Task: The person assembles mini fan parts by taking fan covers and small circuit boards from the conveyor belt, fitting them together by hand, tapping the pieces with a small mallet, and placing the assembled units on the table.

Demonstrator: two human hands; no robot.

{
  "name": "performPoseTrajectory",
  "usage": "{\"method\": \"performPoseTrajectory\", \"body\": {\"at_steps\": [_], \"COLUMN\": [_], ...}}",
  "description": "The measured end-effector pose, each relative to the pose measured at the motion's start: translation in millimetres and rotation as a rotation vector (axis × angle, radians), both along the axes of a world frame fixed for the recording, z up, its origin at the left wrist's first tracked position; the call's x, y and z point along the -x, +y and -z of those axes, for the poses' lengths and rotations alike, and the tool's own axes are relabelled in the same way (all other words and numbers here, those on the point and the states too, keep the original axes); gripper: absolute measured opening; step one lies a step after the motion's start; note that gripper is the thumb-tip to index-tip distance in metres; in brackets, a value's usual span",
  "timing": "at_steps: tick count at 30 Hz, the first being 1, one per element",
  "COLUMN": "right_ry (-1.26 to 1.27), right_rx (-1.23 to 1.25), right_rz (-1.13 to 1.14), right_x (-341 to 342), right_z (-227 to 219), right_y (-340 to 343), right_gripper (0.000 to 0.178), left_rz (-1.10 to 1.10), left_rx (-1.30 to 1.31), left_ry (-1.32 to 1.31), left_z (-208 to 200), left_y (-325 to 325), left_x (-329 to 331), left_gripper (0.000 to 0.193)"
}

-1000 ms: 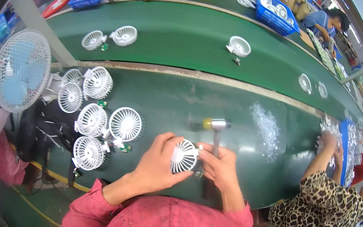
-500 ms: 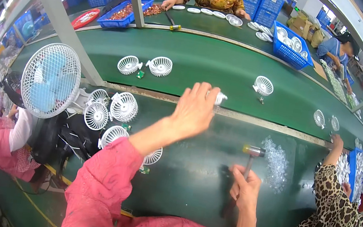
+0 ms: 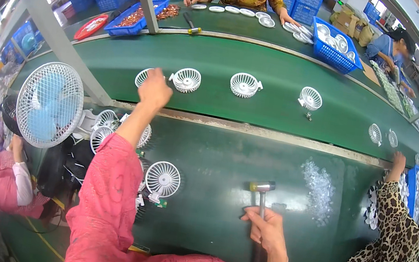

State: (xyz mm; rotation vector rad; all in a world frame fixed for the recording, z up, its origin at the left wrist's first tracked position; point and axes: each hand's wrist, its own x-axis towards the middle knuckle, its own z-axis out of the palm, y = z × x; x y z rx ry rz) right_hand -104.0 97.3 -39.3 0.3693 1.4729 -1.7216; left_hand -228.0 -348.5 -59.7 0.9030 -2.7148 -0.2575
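Observation:
My left hand reaches over the green belt with its fingers curled at the right side of a white fan cage. The hand hides that edge of the cage. Another white fan cage lies just to its right. My right hand is wrapped round the handle of a small hammer with a yellow-tipped head, held over the green bench. Below my left forearm sits a white slotted fan cage with a small green circuit board beside it.
More fan cages lie along the belt. A pile of small clear pieces spreads right of the hammer. A table fan and a metal post stand left. Co-workers sit across the belt and on both sides; a leopard-print sleeve reaches in right.
My left hand has moved left from mid-belt to the leftmost fan cage. The white part it held is out of it, and a fan cage now lies mid-belt. The hammer has shifted left.

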Motion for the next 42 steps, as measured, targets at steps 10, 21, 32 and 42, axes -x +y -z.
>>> {"method": "performPoseTrajectory", "body": {"at_steps": [10, 21, 32, 42], "right_ry": [-0.003, 0.116, 0.061, 0.028], "right_rx": [0.031, 0.008, 0.029, 0.055], "right_rz": [-0.004, -0.026, 0.001, -0.010], "right_x": [3, -7, -16, -14], "right_z": [-3, -20, -4, -3], "right_y": [-8, -21, 2, -3], "right_gripper": [0.016, 0.015, 0.013, 0.013], "left_rz": [-0.013, 0.333, 0.391, 0.455], "left_rx": [-0.112, 0.044, -0.122, 0.011], "left_ry": [0.206, 0.486, -0.026, 0.015], "left_z": [5, -36, -90, -31], "left_y": [-26, 28, 66, 70], "left_x": [-31, -73, -114, -73], "left_gripper": [0.026, 0.014, 0.015, 0.014]}}
